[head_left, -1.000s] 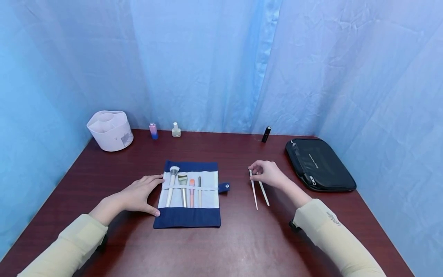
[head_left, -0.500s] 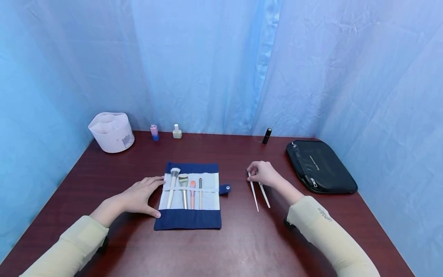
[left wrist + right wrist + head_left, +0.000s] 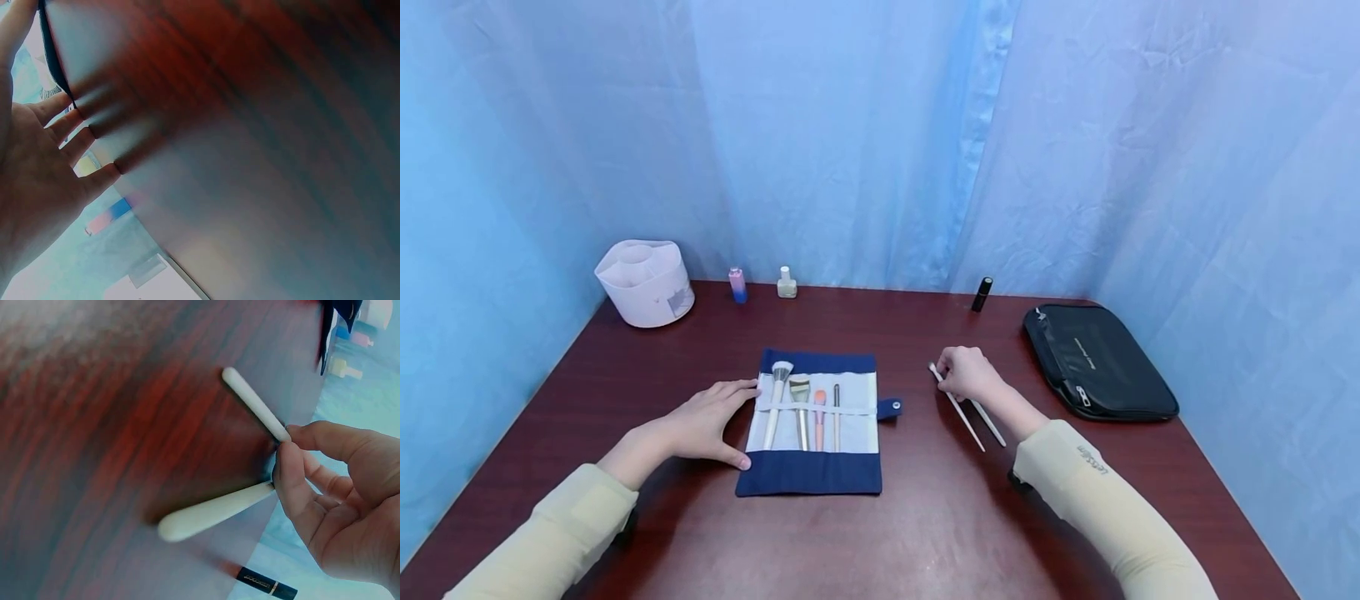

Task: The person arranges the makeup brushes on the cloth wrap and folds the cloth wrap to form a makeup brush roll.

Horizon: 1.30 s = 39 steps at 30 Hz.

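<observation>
My left hand [image 3: 703, 421] rests at the left edge of an unrolled navy brush roll [image 3: 808, 473], fingers spread and thumb at its lower corner. Under the roll's white strap lie several makeup brushes, among them a large white-handled one [image 3: 772, 417] and a small pink one [image 3: 820, 417]. To the right of the roll, my right hand [image 3: 970, 375] pinches a slim white makeup brush [image 3: 255, 403] between thumb and index finger. Its small head sticks out past the fingertips in the head view. A second white-handled brush [image 3: 212, 512] lies alongside, its upper part hidden by the hand.
Along the back stand a white divided organizer [image 3: 646, 287], a pink-blue tube [image 3: 738, 285], a nail polish bottle [image 3: 786, 283] and a black tube [image 3: 982, 294]. A black zip case [image 3: 1101, 358] lies at the right. The roll's snap tab [image 3: 890, 408] points toward the right hand.
The pinched brush has turned, its handle end swinging right and its head now showing left of the fingers. The second brush's handle end has also shifted right. My left hand has stayed in place.
</observation>
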Each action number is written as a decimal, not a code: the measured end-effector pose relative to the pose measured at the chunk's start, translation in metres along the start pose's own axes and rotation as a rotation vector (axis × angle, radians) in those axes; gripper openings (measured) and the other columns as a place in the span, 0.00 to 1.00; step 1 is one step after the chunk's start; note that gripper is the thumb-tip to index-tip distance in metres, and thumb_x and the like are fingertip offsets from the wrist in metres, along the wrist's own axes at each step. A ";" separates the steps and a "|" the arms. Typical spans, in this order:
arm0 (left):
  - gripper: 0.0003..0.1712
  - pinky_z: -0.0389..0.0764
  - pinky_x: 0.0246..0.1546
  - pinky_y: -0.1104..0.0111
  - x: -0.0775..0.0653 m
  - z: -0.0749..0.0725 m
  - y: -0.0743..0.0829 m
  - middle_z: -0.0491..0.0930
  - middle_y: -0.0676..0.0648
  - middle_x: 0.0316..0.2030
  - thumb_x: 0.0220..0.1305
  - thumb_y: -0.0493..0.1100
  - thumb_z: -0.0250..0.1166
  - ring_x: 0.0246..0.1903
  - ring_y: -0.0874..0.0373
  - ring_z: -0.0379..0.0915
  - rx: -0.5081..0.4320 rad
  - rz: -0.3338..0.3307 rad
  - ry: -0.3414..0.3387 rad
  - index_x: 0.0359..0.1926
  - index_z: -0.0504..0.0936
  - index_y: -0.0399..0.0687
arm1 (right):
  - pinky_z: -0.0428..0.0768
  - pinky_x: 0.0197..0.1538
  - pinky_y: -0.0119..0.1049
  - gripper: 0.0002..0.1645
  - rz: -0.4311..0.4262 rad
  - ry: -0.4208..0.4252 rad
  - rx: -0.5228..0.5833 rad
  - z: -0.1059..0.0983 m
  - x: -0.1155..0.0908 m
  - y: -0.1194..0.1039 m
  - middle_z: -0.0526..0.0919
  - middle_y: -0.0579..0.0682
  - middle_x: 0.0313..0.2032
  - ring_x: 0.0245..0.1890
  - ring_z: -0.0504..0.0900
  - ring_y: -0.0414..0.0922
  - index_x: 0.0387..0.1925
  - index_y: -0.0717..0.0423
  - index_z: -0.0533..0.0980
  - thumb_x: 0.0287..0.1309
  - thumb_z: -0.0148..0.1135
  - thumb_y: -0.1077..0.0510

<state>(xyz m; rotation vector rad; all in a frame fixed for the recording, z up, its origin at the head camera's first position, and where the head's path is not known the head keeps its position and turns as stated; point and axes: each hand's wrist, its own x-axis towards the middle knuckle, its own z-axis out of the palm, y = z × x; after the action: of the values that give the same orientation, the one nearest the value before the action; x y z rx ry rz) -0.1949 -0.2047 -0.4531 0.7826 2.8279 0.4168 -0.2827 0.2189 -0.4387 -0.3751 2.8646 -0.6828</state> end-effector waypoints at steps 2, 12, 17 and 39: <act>0.65 0.59 0.62 0.42 0.001 0.000 0.000 0.56 0.41 0.70 0.37 0.77 0.67 0.66 0.43 0.53 -0.003 0.000 0.000 0.68 0.60 0.41 | 0.78 0.20 0.30 0.10 0.005 0.005 -0.004 0.001 0.000 0.000 0.79 0.49 0.22 0.15 0.79 0.39 0.34 0.60 0.75 0.50 0.67 0.64; 0.63 0.59 0.61 0.42 -0.001 -0.004 0.002 0.57 0.40 0.69 0.38 0.75 0.67 0.65 0.42 0.54 -0.006 -0.006 -0.007 0.68 0.60 0.41 | 0.77 0.22 0.33 0.15 0.014 -0.003 0.025 -0.006 -0.002 -0.010 0.80 0.49 0.25 0.17 0.77 0.40 0.38 0.57 0.73 0.49 0.68 0.61; 0.63 0.59 0.61 0.41 -0.002 -0.005 0.004 0.57 0.40 0.69 0.39 0.75 0.68 0.65 0.41 0.54 -0.011 -0.007 -0.008 0.68 0.60 0.40 | 0.79 0.24 0.34 0.15 0.013 -0.023 0.123 -0.015 -0.007 -0.022 0.81 0.51 0.27 0.18 0.78 0.43 0.41 0.58 0.73 0.50 0.65 0.61; 0.64 0.58 0.62 0.42 -0.001 -0.003 0.001 0.56 0.40 0.69 0.38 0.75 0.68 0.66 0.42 0.53 -0.013 -0.012 -0.013 0.69 0.60 0.41 | 0.83 0.30 0.42 0.19 -0.195 0.095 0.420 -0.042 0.001 -0.078 0.78 0.53 0.33 0.26 0.82 0.45 0.47 0.53 0.70 0.52 0.61 0.65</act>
<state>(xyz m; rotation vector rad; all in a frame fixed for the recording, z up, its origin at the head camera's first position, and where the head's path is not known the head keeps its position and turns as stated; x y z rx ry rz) -0.1943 -0.2045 -0.4498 0.7621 2.8142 0.4260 -0.2778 0.1690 -0.3657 -0.5702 2.6880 -1.3375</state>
